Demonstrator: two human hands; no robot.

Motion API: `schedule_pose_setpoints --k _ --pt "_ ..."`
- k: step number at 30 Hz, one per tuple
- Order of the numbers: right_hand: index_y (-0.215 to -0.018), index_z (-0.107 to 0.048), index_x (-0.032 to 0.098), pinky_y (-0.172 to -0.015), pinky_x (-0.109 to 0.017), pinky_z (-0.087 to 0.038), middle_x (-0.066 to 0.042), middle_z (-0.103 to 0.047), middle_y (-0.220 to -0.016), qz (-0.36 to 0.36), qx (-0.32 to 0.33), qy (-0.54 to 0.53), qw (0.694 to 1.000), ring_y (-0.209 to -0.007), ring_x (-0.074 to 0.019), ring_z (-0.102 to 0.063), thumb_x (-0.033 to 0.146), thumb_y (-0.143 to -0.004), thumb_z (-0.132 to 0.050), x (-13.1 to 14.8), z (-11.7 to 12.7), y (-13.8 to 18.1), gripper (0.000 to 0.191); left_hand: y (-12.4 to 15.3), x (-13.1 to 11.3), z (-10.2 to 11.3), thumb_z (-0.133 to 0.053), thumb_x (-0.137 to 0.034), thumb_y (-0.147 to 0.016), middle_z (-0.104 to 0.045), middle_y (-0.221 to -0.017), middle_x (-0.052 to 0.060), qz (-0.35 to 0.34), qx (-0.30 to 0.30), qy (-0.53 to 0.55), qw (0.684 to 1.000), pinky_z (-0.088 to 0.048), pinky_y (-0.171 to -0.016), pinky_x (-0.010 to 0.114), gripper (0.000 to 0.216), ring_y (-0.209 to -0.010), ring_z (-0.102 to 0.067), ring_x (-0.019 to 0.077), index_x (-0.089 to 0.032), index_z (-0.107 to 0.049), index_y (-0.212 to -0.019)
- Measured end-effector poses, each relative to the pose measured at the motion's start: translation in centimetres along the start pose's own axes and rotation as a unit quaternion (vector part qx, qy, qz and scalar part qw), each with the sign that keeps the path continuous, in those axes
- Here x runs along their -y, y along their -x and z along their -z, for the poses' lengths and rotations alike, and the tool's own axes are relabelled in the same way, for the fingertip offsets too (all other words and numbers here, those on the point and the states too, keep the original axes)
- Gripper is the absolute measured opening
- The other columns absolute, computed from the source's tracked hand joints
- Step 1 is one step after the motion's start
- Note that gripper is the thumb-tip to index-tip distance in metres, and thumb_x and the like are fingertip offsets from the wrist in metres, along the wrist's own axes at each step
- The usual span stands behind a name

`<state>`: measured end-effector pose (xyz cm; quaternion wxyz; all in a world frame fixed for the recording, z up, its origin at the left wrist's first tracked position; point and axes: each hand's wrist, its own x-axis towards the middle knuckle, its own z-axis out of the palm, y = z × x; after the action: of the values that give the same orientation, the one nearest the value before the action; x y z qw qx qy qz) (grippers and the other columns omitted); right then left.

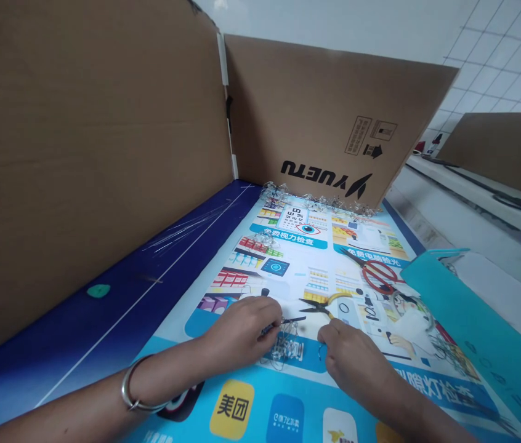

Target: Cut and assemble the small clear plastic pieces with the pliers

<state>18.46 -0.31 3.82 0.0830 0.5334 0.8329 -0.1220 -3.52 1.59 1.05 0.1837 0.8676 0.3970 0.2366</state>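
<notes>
My left hand (249,326), with a silver bangle on the wrist, is closed, its fingertips beside a small tangle of thin wire pieces (282,347). A thin dark strip (294,320) shows just past those fingertips; whether the hand grips it or some wire is unclear. My right hand (350,357) is closed in a pinch, with a small blue loop (320,352) at its fingers. Pliers with yellow handles (323,304) lie just beyond it, jaws pointing left. One handle reaches the right knuckles; I cannot tell if it is held.
Red-handled scissors (378,277) lie farther back. More wire tangles (316,200) line the foot of the cardboard panel (325,117). Another panel (89,135) stands left. A turquoise box (477,338) is at right. Clear strands (186,231) and a green scrap (98,290) lie left.
</notes>
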Motion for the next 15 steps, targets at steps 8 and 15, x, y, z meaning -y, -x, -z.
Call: schedule_pose_setpoints --k 8,15 --pt "-0.081 -0.053 0.017 -0.052 -0.023 -0.025 -0.004 -0.053 -0.083 0.001 -0.031 -0.061 0.998 -0.067 -0.0131 -0.047 0.01 -0.075 -0.039 -0.8 -0.1 -0.2 0.017 -0.3 0.3 -0.2 -0.042 -0.013 -0.079 -0.058 -0.078 0.002 0.057 0.005 0.085 0.995 -0.039 -0.064 0.027 0.009 -0.07 -0.052 0.0146 -0.018 -0.048 -0.074" --pt "-0.073 -0.053 0.019 -0.053 -0.021 -0.028 0.0 -0.054 -0.078 0.026 -0.069 -0.165 0.984 -0.064 -0.0102 -0.046 0.006 -0.07 -0.04 -1.5 0.1 -0.4 0.018 -0.3 0.8 -0.7 -0.04 -0.016 -0.08 -0.059 -0.083 0.003 0.108 0.012 0.244 0.964 -0.038 -0.059 0.023 0.012 -0.071 -0.052 0.0128 -0.017 -0.042 -0.068"
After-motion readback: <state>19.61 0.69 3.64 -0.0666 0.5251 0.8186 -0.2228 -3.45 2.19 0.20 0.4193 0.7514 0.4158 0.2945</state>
